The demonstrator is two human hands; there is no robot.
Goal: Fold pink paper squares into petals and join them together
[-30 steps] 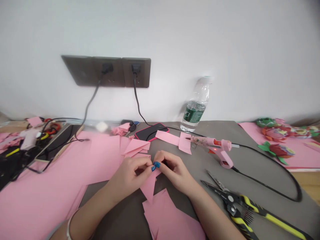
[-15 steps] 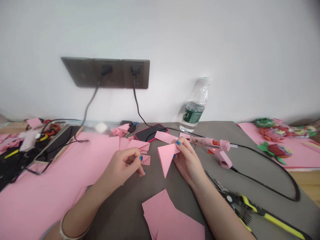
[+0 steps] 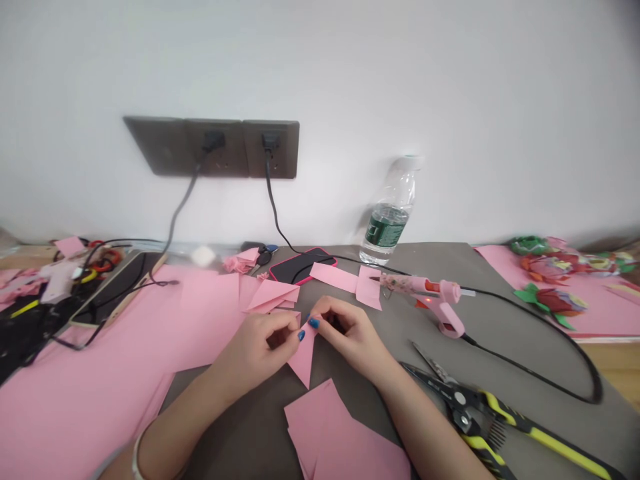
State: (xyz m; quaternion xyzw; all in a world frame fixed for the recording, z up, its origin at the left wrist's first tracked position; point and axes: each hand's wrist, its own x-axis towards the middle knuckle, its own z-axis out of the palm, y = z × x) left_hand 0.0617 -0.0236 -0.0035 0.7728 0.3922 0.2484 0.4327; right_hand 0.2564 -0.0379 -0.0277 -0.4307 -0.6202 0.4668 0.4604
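The left hand [image 3: 255, 343] and the right hand [image 3: 350, 337] are close together in the middle of the gray desk [image 3: 235, 433]. They both hold a folded pink paper piece [image 3: 303, 357]. The fingers [image 3: 289, 327] of both hands are pinched narrow on its top edge, and the tips almost meet. The paper's pointy end hangs down below the hands, and it does not touch the desk. The nails are painted blue. A silver bangle [image 3: 135, 460] sits on the left wrist.

A pile of flat pink paper [image 3: 340, 430] lies just below the hands. A big pink sheet [image 3: 100, 393] lies to the left, and folded pink triangles [image 3: 270, 298] sit on it near the left hand. Past the right hand, a pink strip [image 3: 333, 277] and a small pink square [image 3: 369, 290] lie side by side, just beside a pink glue gun [image 3: 440, 300] with a black cord [image 3: 550, 350]. Pliers with yellow handles [image 3: 520, 420] lie near the right arm. Farther back are a phone in a pink case [image 3: 300, 265] and a water bottle [image 3: 387, 213]. Paper flowers [image 3: 553, 267] sit on a pink sheet at the right.
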